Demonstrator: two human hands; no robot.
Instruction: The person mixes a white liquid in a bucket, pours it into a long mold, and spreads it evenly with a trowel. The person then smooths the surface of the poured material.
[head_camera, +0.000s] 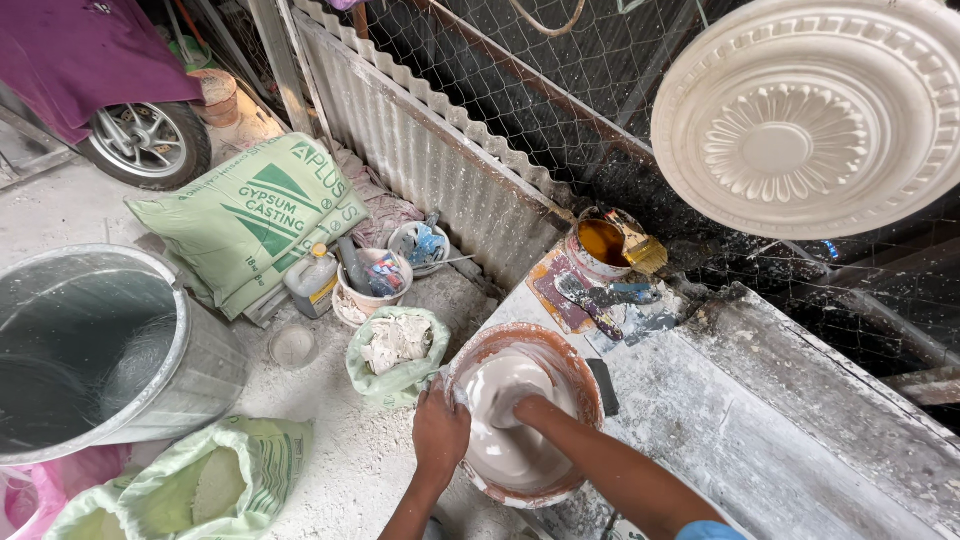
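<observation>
A round reddish-brown bowl (578, 372) sits at the near edge of a plaster-stained work table (740, 430) and holds smooth white wet plaster (500, 452). My left hand (440, 430) grips the bowl's left rim. My right hand (518, 404) is sunk into the white plaster in the middle of the bowl, so its fingers are coated and hidden. My right forearm reaches in from the lower right.
A tin of orange liquid (601, 243) with a brush (640, 248) and a scraper (590, 303) stand at the table's far end. A white moulded ceiling rose (812, 115) hangs on the wire fence. On the floor are a metal tub (95, 350), green plaster sacks (250, 220) and small pots.
</observation>
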